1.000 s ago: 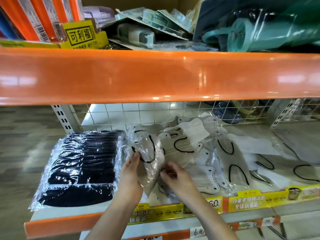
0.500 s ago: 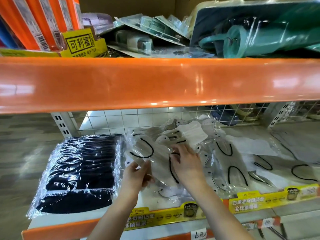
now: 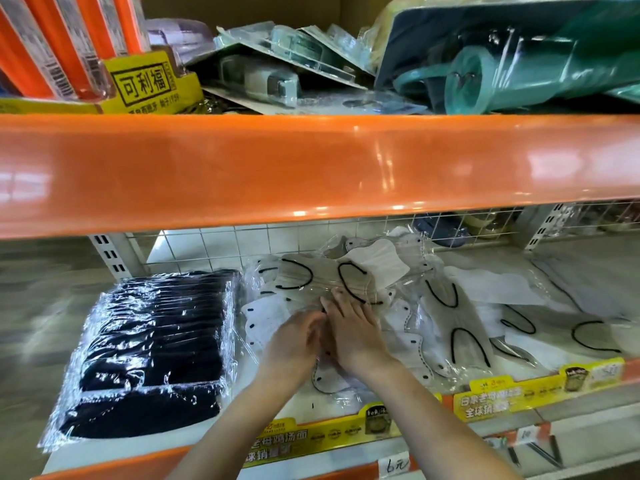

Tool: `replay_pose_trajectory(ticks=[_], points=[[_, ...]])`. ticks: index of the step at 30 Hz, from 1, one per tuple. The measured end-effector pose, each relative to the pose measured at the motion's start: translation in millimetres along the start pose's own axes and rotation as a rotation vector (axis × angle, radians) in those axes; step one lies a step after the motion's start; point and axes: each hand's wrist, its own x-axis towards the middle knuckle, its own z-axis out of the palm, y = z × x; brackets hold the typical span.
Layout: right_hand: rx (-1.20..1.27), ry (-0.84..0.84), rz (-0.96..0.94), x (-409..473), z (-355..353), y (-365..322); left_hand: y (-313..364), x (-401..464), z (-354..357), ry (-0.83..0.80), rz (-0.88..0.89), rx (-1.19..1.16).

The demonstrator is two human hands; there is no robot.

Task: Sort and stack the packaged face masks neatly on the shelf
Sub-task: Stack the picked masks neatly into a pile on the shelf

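Both hands are meeting on a clear-wrapped mask pack [image 3: 332, 278] in the middle of the lower shelf [image 3: 588, 271].

The pack, pale with black ear loops, is lying on a loose heap of white masks [image 3: 408, 334], and the right hand [image 3: 353, 327] is pressing flat on its near edge with fingers straight and spread. The left hand [image 3: 294, 344] is sitting just beside the right, touching it, fingers tucked in toward the wrapping; whether they are pinching the pack I cannot tell. Left of the hands a wrapped stack of black masks [image 3: 149, 348] is sitting square, close against the heap. Right of them more white masks are lying scattered, overlapping. Nearer than the wrists, yellow price strips [image 3: 526, 396] are running along the shelf lip. Above, an orange beam [image 3: 311, 168] is carrying an upper tier of mixed packaged goods [image 3: 284, 74].
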Motion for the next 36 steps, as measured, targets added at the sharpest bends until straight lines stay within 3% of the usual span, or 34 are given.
replay_pose_trajectory(ticks=[3, 7, 11, 17, 20, 24, 27, 32, 36], points=[[0.093, 0.017, -0.039, 4, 4, 8, -4, -10, 15, -0.076, 0.147, 0.183], [0.409, 0.171, 0.005, 4, -6, 20, 0, -21, 27, -0.135, 0.169, 0.455], [0.315, 0.239, 0.085, -16, -20, 39, 0, -27, 40, -0.116, 0.254, 0.602], [0.094, 0.038, 0.087, -57, -13, 56, 11, -19, 44, -0.049, 0.279, 0.704], [0.099, 0.082, 0.029, -71, -10, 53, 13, -16, 42, -0.056, 0.207, 0.594], [0.012, 0.27, -0.03, -79, -12, 50, 10, -10, 36, 0.007, 0.078, 0.302], [0.033, 0.417, 0.044, -80, -18, 48, 9, -9, 28, 0.022, -0.049, 0.119], [0.328, 0.497, 0.225, -76, -36, 55, 9, -20, 12, 0.136, -0.073, -0.137], [0.455, 0.623, 0.255, -71, -48, 63, 9, -27, 1, 0.187, -0.051, -0.288]])
